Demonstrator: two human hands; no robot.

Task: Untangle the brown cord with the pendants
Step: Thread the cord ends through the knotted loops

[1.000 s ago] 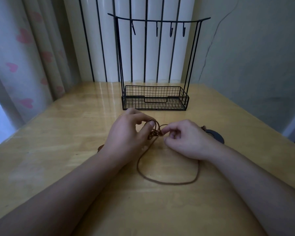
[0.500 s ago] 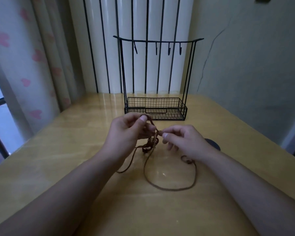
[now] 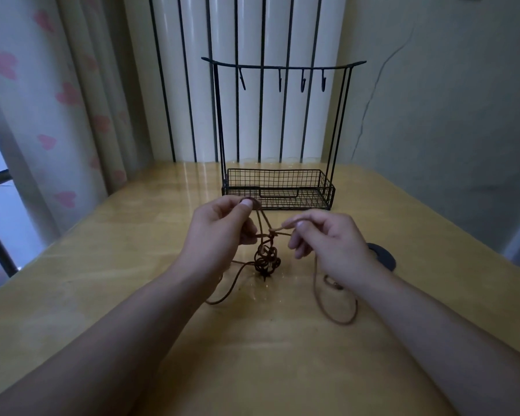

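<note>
In the head view, both hands are raised above the wooden table at the middle of the frame, each holding part of the brown cord. The left hand, left of centre, pinches a strand between thumb and forefinger at its top, with the other fingers curled round the cord lower down. The right hand, right of centre, pinches a short length of cord between thumb and forefinger, its remaining fingers loosely bent. Between and just below the two hands hangs a dark tangled knot of loops; whether pendants sit inside it cannot be told. From the knot one strand curves down and left onto the table, and another loop lies on the table under the right wrist. A dark round disc lies on the table just right of the right hand. Behind the hands, in the upper middle of the frame, stands a black wire rack with a mesh basket and hooks on its top bar
</note>
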